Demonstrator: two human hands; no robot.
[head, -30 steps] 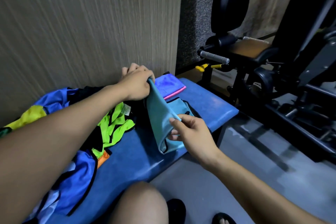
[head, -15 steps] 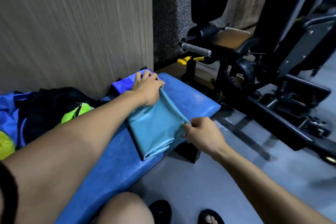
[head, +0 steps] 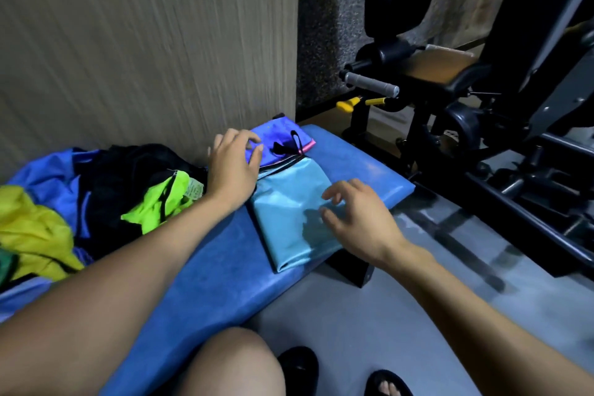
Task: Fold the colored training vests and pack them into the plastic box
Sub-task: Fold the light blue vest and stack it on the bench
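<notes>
- The teal vest point(head: 289, 212) lies folded flat on the blue bench point(head: 205, 270), near its right end, one folded edge reaching the bench's front rim.
- The right hand point(head: 356, 219) is over the teal vest's right side, fingers spread and slightly bent, gripping nothing; its shadow falls on the cloth just beneath, and whether the fingertips touch the fabric cannot be told.
- The left hand point(head: 233, 167) is at the vest's upper left corner, fingers loosely curved and apart, holding nothing; the fingertips are over the edge of a purple vest point(head: 279, 135).
- The purple vest is folded and lies just behind the teal one, against the wall point(head: 144, 42); a pink edge point(head: 307, 146) shows along its right side and a black strap point(head: 289, 145) loops across its top.
- To the left on the bench is a loose heap of unfolded vests: a neon green one point(head: 160, 199) with a white label, black cloth point(head: 128, 167) behind it, a yellow one point(head: 35, 228) at the far left and blue cloth point(head: 41, 170) under them.
- No plastic box shows in the head view.
- A black gym machine point(head: 466, 90) with a padded seat and a grey grip stands on the grey floor point(head: 369, 331) to the right.
- A bare knee point(head: 231, 363) and two feet in black sandals point(head: 299, 366) show at the bottom edge.
</notes>
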